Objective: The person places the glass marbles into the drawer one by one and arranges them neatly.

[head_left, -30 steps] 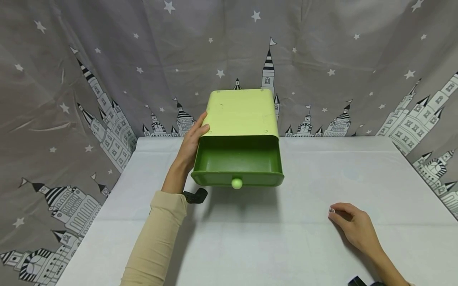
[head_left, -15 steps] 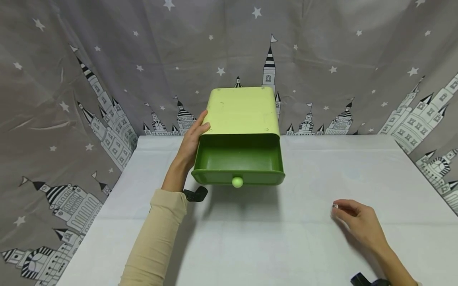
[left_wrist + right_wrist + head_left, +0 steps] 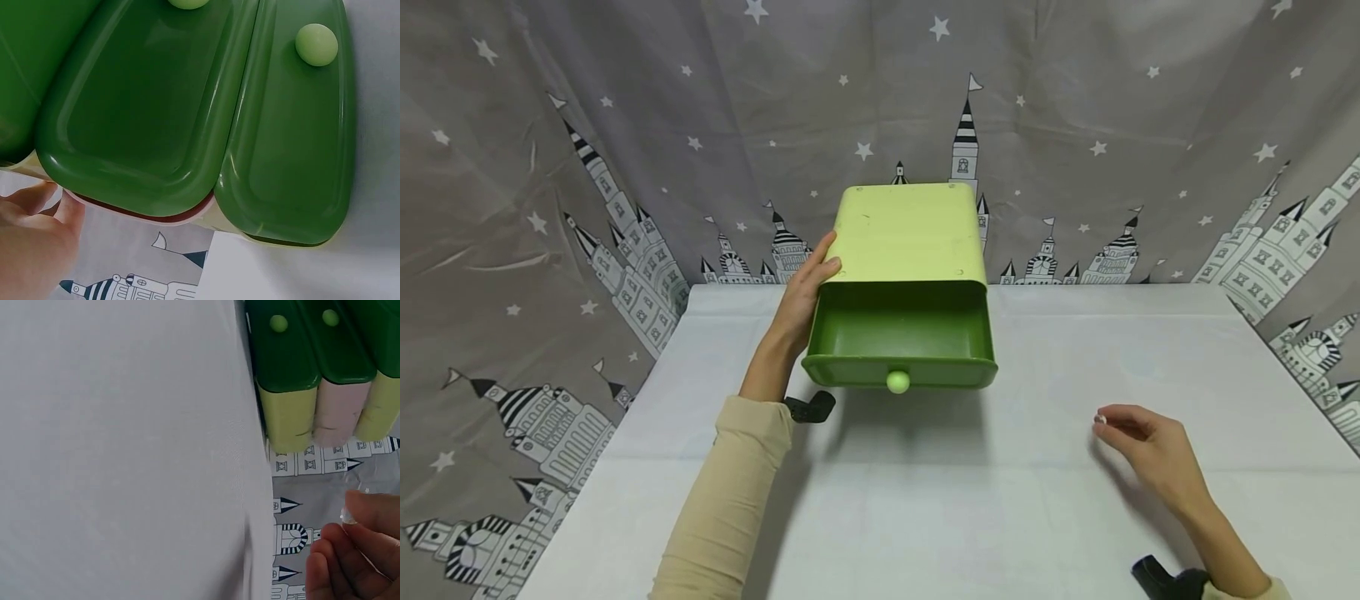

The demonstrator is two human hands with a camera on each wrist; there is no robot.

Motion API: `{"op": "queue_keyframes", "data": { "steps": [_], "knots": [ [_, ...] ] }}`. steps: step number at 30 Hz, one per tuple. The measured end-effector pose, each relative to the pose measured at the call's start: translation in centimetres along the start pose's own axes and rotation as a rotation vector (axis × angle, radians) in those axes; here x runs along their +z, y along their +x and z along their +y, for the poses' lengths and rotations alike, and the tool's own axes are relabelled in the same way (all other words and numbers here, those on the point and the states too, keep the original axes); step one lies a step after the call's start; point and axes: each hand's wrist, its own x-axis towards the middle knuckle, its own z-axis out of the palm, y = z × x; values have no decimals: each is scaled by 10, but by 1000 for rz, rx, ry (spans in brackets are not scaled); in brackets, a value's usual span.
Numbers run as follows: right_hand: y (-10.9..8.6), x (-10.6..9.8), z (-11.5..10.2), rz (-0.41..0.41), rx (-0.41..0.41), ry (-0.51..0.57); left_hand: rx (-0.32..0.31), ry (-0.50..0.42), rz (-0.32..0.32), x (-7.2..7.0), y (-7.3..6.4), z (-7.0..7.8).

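A drawer cabinet (image 3: 910,233) with a pale yellow-green top stands at the back of the table. Its top drawer (image 3: 902,333) is pulled out, and its visible inside is bare green. My left hand (image 3: 796,308) rests against the cabinet's left side, thumb near the front top edge; the left wrist view shows its fingertips touching the side wall. Low over the table at the right, my right hand (image 3: 1157,454) pinches a tiny shiny, whitish thing (image 3: 347,517) between thumb and forefinger. Its kind is too small to tell.
Two lower drawers with round knobs (image 3: 316,45) are closed; a pink section (image 3: 339,412) lies between yellow ones. A white cloth (image 3: 1052,517) covers the table. Behind hangs a grey curtain (image 3: 745,108) with castles and stars.
My right hand has lifted slightly and shifted a little away from me, still pinching the tiny thing. The left hand and the cabinet stay in place.
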Motion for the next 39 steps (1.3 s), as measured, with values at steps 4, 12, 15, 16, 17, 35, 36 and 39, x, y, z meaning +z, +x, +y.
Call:
{"op": "queue_keyframes", "data": {
  "steps": [4,12,15,16,17,35,36,39],
  "knots": [
    [2,-2,-3,4,-14,3,1,7,-3,0,1,0],
    [11,-5,-18,33,-34,15,-4,-1,1,-2,1,-1],
    [16,-6,-21,42,-29,14,-5,2,5,-2,0,-1],
    [17,-6,-22,42,-25,14,-6,1,5,-2,0,-1],
    [18,-6,-22,39,-20,14,-5,2,5,-2,0,-1],
    [23,-9,-32,54,-74,37,13,10,-1,-2,1,-3],
    [24,-9,-34,51,-78,38,14,8,2,-2,0,-3],
    [26,-8,-40,42,-87,50,14,1,1,-1,1,-4]
  ]
}}
